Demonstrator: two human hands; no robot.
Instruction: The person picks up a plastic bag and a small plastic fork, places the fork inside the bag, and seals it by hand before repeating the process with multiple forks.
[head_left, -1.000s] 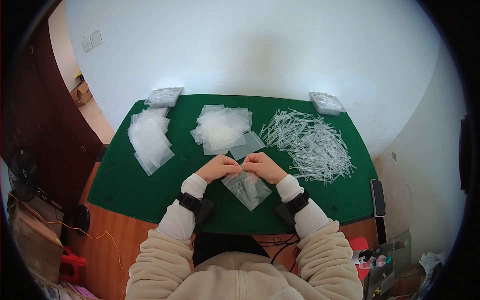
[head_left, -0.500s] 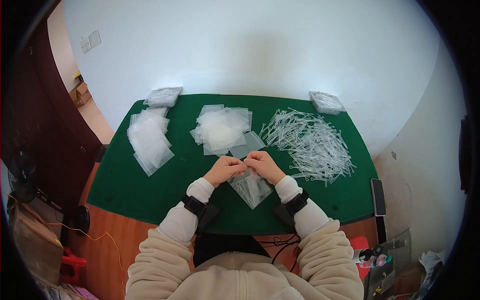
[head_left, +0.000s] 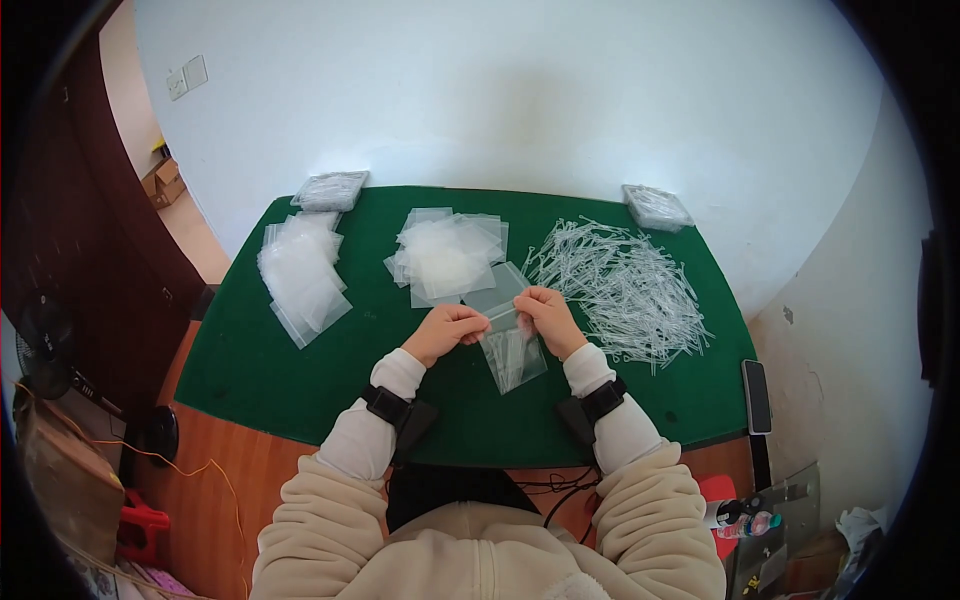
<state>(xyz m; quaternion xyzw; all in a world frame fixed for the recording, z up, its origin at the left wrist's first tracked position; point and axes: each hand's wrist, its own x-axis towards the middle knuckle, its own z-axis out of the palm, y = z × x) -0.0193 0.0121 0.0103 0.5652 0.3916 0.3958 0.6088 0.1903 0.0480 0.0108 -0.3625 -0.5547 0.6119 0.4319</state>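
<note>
Between my two hands hangs a small clear zip bag (head_left: 514,365) with several thin clear pieces inside, its lower corner toward me. My left hand (head_left: 446,334) pinches the upper left corner of the bag. The upper right corner is in a pinch of my right hand (head_left: 552,320). Just beyond my fingers a flat clear bag (head_left: 492,292) lies at the near edge of a heap of clear zip bags (head_left: 445,250). To the right of my right hand spreads a big pile of thin clear plastic sticks with looped ends (head_left: 625,290).
A second stack of clear bags (head_left: 303,275) lies on the left of the green table (head_left: 240,370). Bundled clear packs (head_left: 332,190) stand at the back left, and another pack (head_left: 658,207) at the back right. A phone (head_left: 756,397) rests at the right edge.
My hands have moved apart, the right one toward the right and slightly away. The bag's top edge now stretches between them, and the bag has shifted a little away from me.
</note>
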